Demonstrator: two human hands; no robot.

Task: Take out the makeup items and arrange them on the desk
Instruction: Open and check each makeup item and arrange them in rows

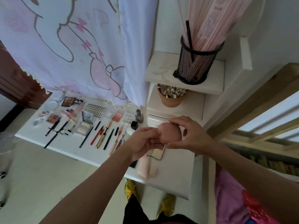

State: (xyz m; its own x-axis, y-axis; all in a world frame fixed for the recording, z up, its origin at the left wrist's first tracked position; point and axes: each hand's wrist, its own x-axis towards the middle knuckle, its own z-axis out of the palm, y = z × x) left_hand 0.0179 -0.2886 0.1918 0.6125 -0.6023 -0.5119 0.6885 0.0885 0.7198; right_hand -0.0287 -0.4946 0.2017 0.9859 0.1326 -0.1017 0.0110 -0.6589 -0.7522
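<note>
A pink egg-shaped makeup sponge (170, 133) is held above the white desk (171, 180) between both hands. My left hand (142, 144) grips its left side with the fingertips. My right hand (189, 135) curls over its top and right side. Under the hands lies an open pale powder palette (157, 153). A pinkish tube (144, 167) lies blurred near the desk's front edge. Left of the hands, many makeup items lie in rows: pencils and brushes (103, 135), palettes (68, 101), a blush compact (117, 116) and a foundation bottle (139, 116).
A black mesh holder (195, 65) full of pink sticks stands on the upper shelf. Below it sits a terracotta pot of cotton swabs (171, 96). A cartoon-print curtain (64, 46) hangs behind the desk. A wooden bed frame (258, 110) runs along the right.
</note>
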